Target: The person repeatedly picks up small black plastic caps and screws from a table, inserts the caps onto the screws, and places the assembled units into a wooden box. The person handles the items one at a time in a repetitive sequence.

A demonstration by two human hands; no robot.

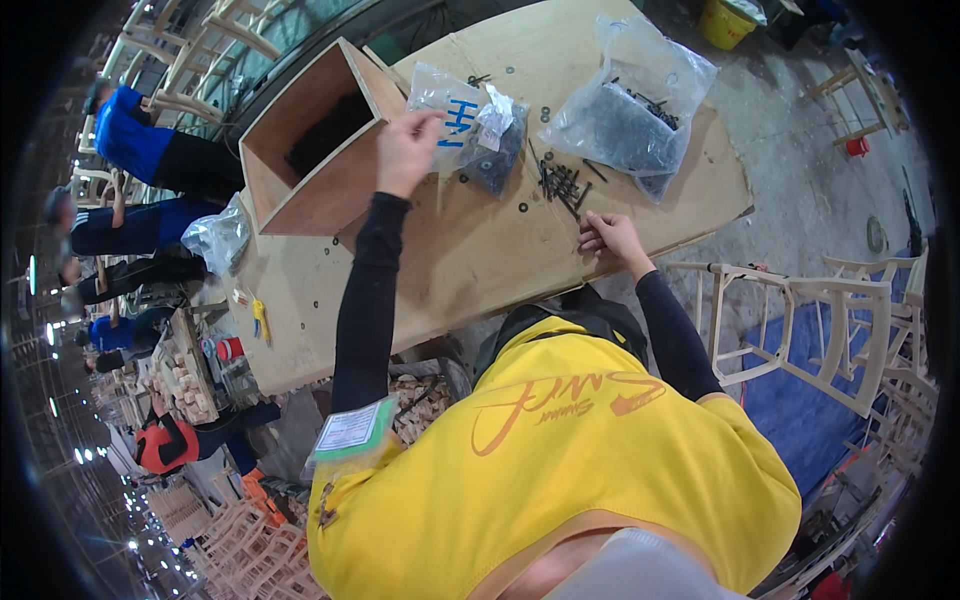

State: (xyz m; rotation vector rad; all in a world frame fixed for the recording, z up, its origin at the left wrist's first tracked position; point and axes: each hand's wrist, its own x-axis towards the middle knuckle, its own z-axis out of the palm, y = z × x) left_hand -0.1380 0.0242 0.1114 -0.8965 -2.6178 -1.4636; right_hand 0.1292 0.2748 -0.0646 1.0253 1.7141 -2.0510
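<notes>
My left hand, its fingers drawn together, is over the near right corner of an open wooden box. Whatever those fingers hold, if anything, does not show. Dark contents lie in shadow inside the box. Beside this hand is a clear plastic bag with blue marks and small dark parts in it. At the table's near edge, my right hand has curled fingers, and anything within them is hidden. Just beyond it lies a loose pile of black bolts. A larger clear bag of dark hardware stands open behind the pile.
Dark washers are scattered over the cardboard-covered table. Near its left end lie a yellow-handled tool and another plastic bag. Wooden chair frames stand at right. Several people are at the left.
</notes>
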